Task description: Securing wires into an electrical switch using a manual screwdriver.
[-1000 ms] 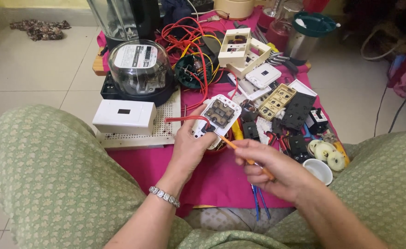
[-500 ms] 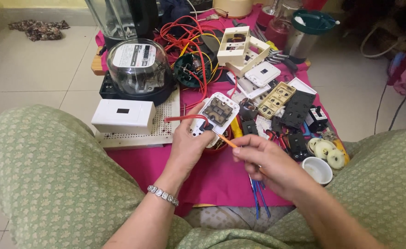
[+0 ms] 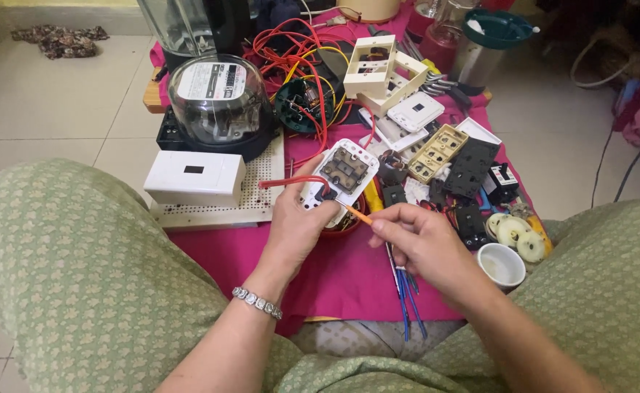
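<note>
Since the earlier frames: right hand (image 3: 423, 240) drawn back toward the body and slightly right, its orange screwdriver (image 3: 358, 212) tip now at the lower edge of the socket plate rather than over its middle; left hand unchanged in place.

Left to right:

1. White box (image 3: 195, 177), rectangular, with a small dark slot, lying on a perforated board (image 3: 258, 191), left part of the pink cloth (image 3: 349, 276).
2. Electric meter (image 3: 220, 94) with clear dome on a black base, behind the white box.
3. Left hand (image 3: 298, 222), bracelet (image 3: 256, 302) at the wrist. Fingers curled closed around the white socket plate (image 3: 343, 171), thumb on its near edge; plate held tilted, back side up, brown terminals showing. A red wire (image 3: 291, 181) runs leftward from the plate across the thumb.
4. Tangle of red and yellow wires (image 3: 298, 58) with a green round part, behind the held plate.
5. Right hand, fingers pinched shut on the screwdriver's orange shaft; the handle is hidden inside the hand. Tip touching or just short of the plate's lower edge; cannot tell which.
6. Blue wires (image 3: 407, 298) on the cloth below the right hand.
7. Cream frames (image 3: 382, 69), beige and black switch parts (image 3: 454, 156), right of centre.
8. Small white cup (image 3: 500, 263) and pale tape rolls (image 3: 516, 234), just beside the right wrist.
</note>
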